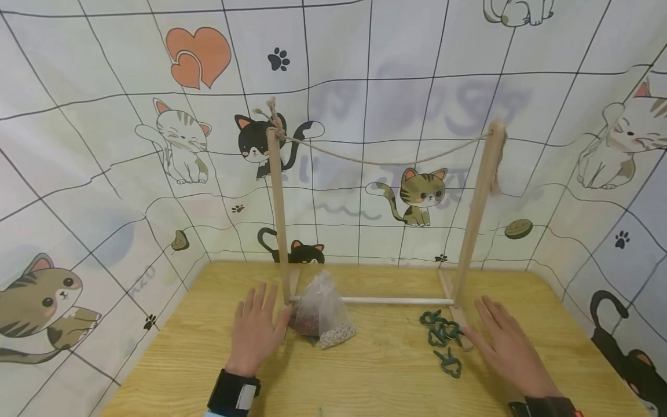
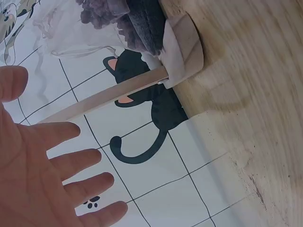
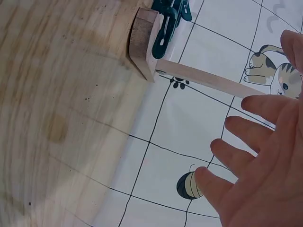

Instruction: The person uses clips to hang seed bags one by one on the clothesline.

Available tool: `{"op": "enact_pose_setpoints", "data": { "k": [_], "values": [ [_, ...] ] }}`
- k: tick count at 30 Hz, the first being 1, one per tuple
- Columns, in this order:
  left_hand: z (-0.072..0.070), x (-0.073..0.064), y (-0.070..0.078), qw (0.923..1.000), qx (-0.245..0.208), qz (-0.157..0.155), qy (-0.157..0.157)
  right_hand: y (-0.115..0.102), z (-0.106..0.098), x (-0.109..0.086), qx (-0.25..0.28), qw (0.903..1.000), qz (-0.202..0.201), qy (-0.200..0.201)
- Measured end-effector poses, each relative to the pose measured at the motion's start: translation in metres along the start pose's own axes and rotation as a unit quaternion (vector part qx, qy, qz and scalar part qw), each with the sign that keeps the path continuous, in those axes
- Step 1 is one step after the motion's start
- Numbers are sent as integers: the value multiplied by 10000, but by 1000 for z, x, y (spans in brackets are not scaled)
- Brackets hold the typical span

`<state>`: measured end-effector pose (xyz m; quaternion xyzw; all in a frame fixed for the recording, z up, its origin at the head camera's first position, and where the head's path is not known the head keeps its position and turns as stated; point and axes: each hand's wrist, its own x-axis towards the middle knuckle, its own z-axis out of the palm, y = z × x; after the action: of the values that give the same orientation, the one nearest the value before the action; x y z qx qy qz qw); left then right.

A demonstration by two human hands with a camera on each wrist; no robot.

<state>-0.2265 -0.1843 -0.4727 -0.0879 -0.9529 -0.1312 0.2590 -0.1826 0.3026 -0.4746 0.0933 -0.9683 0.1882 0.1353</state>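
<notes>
My left hand (image 1: 255, 331) is spread with straight fingers beside the left foot of a wooden frame and holds nothing. Just right of it are a clear bag of pale grains (image 1: 337, 335) and, partly behind, dark reddish lumps (image 1: 306, 322); the left wrist view shows the purplish lumps (image 2: 105, 10) closer. My right hand (image 1: 513, 353), fingers extended, is near the frame's right foot, with nothing in its grasp. To its left are several dark green plastic clips (image 1: 449, 364), some bunched together; a green clip (image 3: 165, 35) also shows in the right wrist view.
The frame has two upright posts (image 1: 277, 214), a white crossbar (image 1: 401, 300) low down and a sagging cord (image 1: 375, 163) tied between the tops. It stands on a wood-grain table (image 1: 385, 376). A cat-printed cloth (image 1: 339, 231) hangs behind and at both sides.
</notes>
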Motion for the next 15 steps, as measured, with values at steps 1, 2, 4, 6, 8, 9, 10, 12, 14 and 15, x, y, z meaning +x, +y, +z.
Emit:
{"op": "enact_pose_setpoints", "data": {
  "k": [1,2,4,6,8,9,10,12,14,15],
  "values": [
    [0,0,1,10000,-49,19,29,-1,-1,0,62,10000,18,-3],
    [0,1,2,9999,-96,38,46,-2,-2,0,118,9999,36,2],
    [0,3,5,9997,-201,102,116,-4,-4,1,264,9996,71,-9],
    [0,5,8,9993,-247,200,219,-7,-7,3,398,9992,79,4],
    [0,7,13,9986,-307,288,317,-10,-10,4,472,9989,21,42],
    [-1,8,15,9980,-336,347,403,-11,-11,5,515,9986,-16,73],
    [-1,8,17,9973,-365,412,484,-13,-11,6,528,9985,-58,126],
    [-1,10,21,9950,-434,581,681,-15,-11,7,522,9983,-131,214],
    [-2,11,25,9920,-504,751,881,-17,-10,9,515,9979,-237,310],
    [-2,12,28,9904,-541,829,964,-19,-11,10,527,9977,-261,338]
  ]
}}
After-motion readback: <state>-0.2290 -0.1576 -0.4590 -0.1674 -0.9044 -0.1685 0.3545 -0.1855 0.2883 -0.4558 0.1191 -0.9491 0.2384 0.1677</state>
